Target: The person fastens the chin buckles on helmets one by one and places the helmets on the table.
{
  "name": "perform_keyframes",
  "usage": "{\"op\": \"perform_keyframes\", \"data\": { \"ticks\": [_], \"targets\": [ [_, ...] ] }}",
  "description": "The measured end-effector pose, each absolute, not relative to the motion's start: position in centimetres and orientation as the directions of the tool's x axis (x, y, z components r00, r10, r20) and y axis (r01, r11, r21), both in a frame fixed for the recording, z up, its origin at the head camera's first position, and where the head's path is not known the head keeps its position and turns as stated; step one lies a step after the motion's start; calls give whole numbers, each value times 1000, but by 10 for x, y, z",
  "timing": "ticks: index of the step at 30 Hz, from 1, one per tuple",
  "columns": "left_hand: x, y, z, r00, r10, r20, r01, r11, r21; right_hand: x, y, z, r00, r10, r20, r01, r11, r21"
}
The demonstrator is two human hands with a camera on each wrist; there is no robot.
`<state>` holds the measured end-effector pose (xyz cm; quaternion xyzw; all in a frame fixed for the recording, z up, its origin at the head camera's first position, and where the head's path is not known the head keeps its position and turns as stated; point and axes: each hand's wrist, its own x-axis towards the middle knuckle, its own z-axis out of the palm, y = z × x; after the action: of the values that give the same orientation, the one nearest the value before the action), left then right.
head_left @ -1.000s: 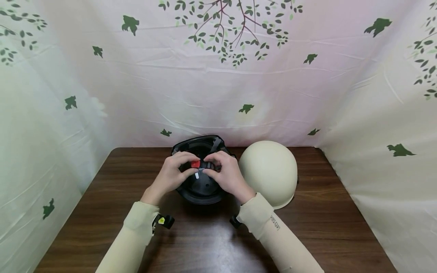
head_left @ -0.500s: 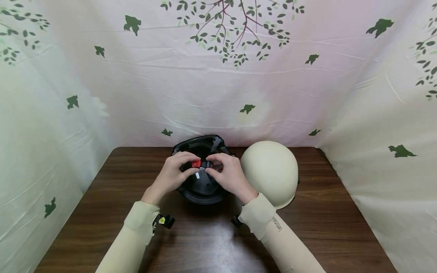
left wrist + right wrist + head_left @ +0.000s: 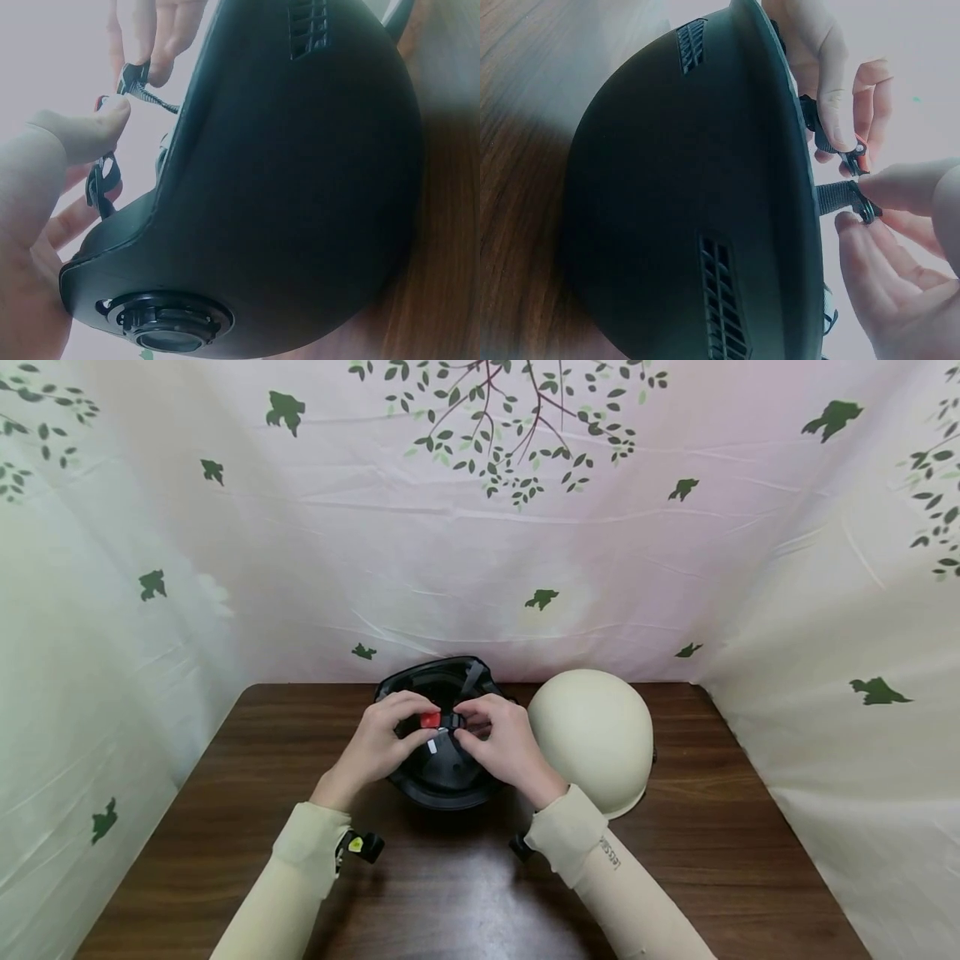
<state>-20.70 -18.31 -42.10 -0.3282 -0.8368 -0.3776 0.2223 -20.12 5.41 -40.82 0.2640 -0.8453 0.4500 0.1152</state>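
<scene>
A black helmet [image 3: 446,792] lies upside down at the back middle of the table, its hollow facing up. Over the hollow, my left hand [image 3: 378,737] pinches the red part of a chin-strap buckle [image 3: 430,720] between thumb and fingers. Opposite it, my right hand [image 3: 501,739] pinches the black buckle end [image 3: 454,722] on its strap. The two buckle parts sit close together in the head view. In the right wrist view a webbing strap [image 3: 834,198] runs from the helmet rim to the black end [image 3: 866,206]. Whether the parts are joined I cannot tell.
A cream helmet [image 3: 592,739] rests dome up just right of the black one, near my right wrist. The brown wooden table [image 3: 465,893] reaches back to a leaf-printed curtain [image 3: 450,568], which also hangs along both sides.
My right hand has shifted very slightly to the right with the black buckle end. The left hand and the black helmet have stayed nearly in place.
</scene>
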Motion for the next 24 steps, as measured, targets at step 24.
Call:
{"op": "perform_keyframes", "data": {
  "ticks": [24],
  "targets": [
    [-204, -181, -416, -735, 388, 556, 666, 566, 485, -203, 59, -406, -820, -348, 454, -572, 488, -659]
  ]
}}
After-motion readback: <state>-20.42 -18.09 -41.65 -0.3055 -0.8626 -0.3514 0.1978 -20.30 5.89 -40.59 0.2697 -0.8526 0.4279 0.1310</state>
